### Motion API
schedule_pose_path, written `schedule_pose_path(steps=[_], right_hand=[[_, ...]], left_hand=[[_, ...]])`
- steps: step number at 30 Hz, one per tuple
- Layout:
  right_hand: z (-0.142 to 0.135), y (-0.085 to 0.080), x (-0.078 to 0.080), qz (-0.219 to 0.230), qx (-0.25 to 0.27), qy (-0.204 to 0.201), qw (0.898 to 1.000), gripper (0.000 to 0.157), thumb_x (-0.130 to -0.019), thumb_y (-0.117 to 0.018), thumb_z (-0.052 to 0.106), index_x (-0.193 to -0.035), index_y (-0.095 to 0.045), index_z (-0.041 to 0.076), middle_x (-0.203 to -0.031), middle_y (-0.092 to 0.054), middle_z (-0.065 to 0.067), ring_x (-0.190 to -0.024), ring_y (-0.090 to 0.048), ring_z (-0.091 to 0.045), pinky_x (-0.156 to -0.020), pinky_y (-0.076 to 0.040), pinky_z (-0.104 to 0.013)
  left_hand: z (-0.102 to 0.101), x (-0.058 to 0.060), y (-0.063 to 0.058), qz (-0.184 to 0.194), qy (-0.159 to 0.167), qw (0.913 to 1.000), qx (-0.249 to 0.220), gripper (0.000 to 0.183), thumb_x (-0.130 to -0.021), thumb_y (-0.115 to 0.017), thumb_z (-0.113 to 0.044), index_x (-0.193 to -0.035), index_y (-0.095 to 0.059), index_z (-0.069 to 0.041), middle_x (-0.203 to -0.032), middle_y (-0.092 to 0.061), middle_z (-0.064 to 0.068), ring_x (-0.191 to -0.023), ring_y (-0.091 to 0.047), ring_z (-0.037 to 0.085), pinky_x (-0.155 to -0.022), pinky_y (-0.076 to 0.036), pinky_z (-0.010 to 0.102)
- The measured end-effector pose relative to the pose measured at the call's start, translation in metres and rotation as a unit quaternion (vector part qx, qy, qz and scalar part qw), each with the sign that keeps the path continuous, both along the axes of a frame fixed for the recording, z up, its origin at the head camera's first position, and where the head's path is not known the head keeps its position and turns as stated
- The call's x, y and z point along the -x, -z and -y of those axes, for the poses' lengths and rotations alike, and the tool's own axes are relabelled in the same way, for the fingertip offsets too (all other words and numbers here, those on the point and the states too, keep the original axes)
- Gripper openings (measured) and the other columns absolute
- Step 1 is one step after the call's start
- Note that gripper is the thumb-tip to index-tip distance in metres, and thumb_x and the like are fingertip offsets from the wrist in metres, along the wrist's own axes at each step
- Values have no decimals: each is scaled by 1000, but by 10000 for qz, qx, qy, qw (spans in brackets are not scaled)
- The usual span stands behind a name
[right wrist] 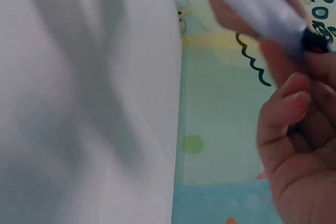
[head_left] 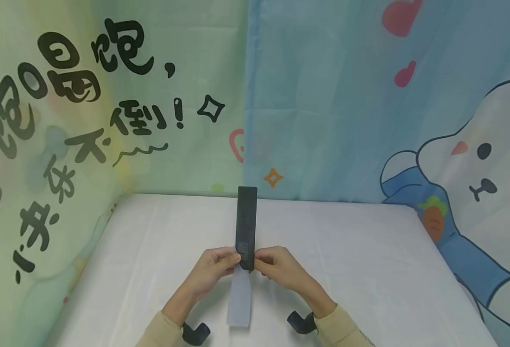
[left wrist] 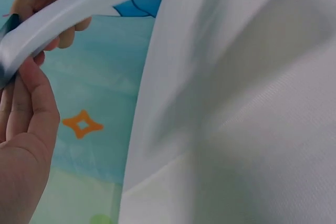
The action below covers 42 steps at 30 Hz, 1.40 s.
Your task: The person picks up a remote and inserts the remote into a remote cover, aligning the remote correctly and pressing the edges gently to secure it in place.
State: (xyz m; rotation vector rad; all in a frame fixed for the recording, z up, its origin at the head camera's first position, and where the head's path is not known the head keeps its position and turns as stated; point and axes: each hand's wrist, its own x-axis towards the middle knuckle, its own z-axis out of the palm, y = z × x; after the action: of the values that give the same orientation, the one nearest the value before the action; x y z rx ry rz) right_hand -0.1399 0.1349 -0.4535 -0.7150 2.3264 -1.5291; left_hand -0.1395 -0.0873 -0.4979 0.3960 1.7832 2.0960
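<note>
A long, flat black object (head_left: pixel 246 221) stands lengthwise before me, held above the table. From its lower end hangs a translucent whitish strip (head_left: pixel 239 299), like a thin plastic sleeve. My left hand (head_left: pixel 211 271) pinches the lower left edge, its thumb on the black face. On the opposite edge, my right hand (head_left: pixel 282 267) pinches with thumb and curled fingers. In the left wrist view the strip (left wrist: pixel 79 17) bends in a curve away from the fingers. The right wrist view has the strip (right wrist: pixel 262 11) meeting a dark end at the fingertips.
A white cloth covers the table (head_left: pixel 346 270). Printed curtains (head_left: pixel 315 120) rise behind it and at both sides. A small black device (head_left: pixel 196 333) sits at the left wrist, and another black device (head_left: pixel 301 322) at the right wrist.
</note>
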Motion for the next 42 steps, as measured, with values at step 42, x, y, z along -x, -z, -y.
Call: schedule_pose_path(steps=[42], right_hand=[[-3,2,1,-298,-50,258,9992,24,-94,-55,-1,-79,-72,5,-62,-63,2,-47,-46,-6,-44,-40,-21]], left_hand=[[2,0,-10,-970,-1065,9864,787,28,-96,-70,-18,-113,-72,4,-104,-74,13,-96,-72,24,-84,-56,34]])
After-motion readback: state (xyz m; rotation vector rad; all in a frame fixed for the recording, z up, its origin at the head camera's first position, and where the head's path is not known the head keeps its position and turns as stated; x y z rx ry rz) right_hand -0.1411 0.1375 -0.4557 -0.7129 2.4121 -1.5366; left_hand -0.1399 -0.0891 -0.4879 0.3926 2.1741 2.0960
